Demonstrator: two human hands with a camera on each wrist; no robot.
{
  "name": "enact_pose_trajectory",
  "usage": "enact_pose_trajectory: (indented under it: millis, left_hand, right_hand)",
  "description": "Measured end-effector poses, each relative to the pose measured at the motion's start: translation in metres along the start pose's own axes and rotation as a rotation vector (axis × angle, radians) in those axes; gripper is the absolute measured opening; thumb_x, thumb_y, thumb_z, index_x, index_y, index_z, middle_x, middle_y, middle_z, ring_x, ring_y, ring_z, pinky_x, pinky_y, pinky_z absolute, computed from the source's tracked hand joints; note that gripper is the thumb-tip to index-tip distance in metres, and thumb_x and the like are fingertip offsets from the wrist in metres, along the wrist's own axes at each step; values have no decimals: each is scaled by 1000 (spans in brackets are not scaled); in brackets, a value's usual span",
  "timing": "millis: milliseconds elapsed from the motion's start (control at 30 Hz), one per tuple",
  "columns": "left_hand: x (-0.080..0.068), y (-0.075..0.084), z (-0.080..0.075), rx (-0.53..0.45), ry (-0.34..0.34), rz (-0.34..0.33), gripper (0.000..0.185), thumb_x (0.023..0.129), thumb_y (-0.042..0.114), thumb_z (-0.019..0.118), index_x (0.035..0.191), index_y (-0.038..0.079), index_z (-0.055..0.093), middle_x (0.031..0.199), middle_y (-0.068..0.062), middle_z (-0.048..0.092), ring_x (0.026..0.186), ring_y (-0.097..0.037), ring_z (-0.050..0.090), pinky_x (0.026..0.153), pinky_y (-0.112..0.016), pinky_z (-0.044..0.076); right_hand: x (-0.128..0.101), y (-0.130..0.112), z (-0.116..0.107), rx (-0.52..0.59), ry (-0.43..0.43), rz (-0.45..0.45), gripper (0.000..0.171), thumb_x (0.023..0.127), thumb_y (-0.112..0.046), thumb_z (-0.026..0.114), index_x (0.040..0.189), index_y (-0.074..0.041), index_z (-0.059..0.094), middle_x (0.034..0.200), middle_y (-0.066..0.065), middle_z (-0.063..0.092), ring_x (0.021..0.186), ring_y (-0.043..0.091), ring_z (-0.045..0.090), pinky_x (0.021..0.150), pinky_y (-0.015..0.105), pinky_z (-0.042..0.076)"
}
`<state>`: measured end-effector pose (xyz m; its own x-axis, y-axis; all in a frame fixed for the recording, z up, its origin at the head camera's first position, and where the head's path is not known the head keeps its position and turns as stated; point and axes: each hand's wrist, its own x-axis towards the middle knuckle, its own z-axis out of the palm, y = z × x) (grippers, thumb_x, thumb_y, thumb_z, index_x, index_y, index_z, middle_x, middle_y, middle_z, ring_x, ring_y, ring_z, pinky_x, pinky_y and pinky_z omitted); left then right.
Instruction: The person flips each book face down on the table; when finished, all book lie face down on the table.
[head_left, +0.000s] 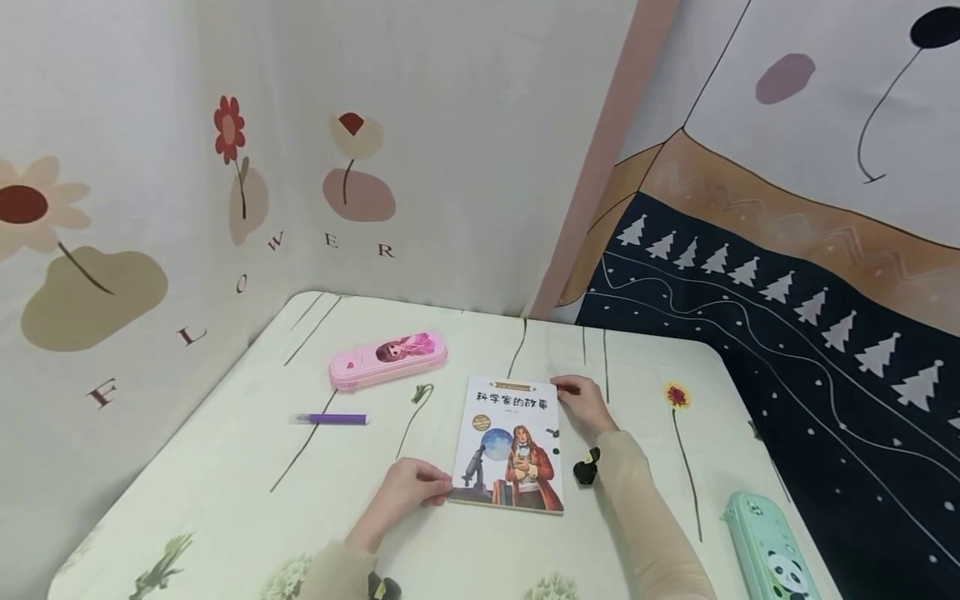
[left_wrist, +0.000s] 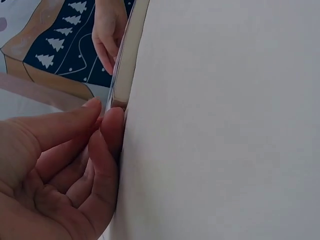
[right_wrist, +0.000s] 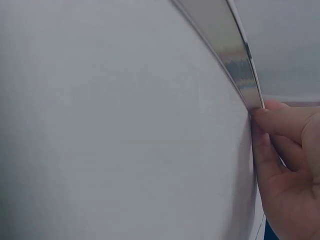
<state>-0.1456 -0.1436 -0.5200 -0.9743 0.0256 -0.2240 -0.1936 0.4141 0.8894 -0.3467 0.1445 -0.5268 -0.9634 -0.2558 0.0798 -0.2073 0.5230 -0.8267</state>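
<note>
Pinching book (head_left: 510,444) btwn hands: left hand (head_left: 408,492) near corner, right hand (head_left: 583,403) far corner

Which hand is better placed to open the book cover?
Probably the right hand: it pinches the book at its far right corner, the likely opening edge. The left hand pinches the near left corner.

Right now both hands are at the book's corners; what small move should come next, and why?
Probably lift the book slightly: the left hand pinches its near-left corner and the right hand grips its far-right corner, while it appears to lie flat on the table.
</note>
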Motion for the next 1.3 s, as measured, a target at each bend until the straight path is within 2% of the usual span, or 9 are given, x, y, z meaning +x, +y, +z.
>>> enact_pose_trajectory:
  millis: [100,267,400,533,733,900,1100,1300]
  left_hand:
    - [-3,0,1,55,1,24,21,73,20,73,88,6,69,76,-3,69,62,-9,61,57,-23,51]
    - [-5,0,3,109,13,65,25,68,12,75,88,3,65,74,-1,65,63,-10,58,57,-23,49]
    - [-7,4,6,231,31,85,32,63,12,78,89,4,60,74,1,60,65,-9,54,59,-22,46]
    - [-10,8,9,314,59,114,30,63,9,76,85,5,57,72,1,58,63,-9,51,57,-20,43]
    - [-14,7,11,264,82,143,29,64,9,76,86,3,58,73,0,61,64,-8,55,57,-19,45]
    - [-12,5,7,155,54,166,33,66,11,75,92,6,55,78,-2,64,68,-10,59,61,-21,49]
    - [-9,2,7,108,16,227,27,70,8,72,92,10,57,80,-2,65,70,-9,59,63,-20,49]
    - [-9,4,7,91,28,282,22,69,2,70,88,11,63,82,-4,67,70,-5,60,65,-18,49]
  right_hand:
    - [2,0,-1,-7,-12,1,23,85,0,57,107,-5,64,109,13,64,98,25,59,87,39,47]
    - [9,1,0,-45,-35,-17,22,85,0,58,104,-6,64,104,10,65,93,21,59,84,35,48]
    - [15,0,3,-63,-59,-45,20,83,1,58,101,-5,65,100,11,66,91,21,60,82,35,49]
    - [18,0,5,-91,-81,-55,20,82,2,59,99,-6,65,99,10,66,90,20,60,82,34,49]
    - [16,-1,4,-73,-106,-30,21,84,-1,58,103,-8,65,105,10,64,95,21,60,87,37,48]
    - [15,-2,-3,22,-124,20,23,87,-3,56,109,-7,63,117,11,60,107,27,57,93,40,45]
    - [12,7,-3,92,-82,111,24,86,-4,58,107,-11,66,119,9,60,110,24,56,96,40,43]
    - [8,11,-4,90,-37,71,22,86,-6,59,106,-9,67,116,10,63,108,24,57,94,38,45]
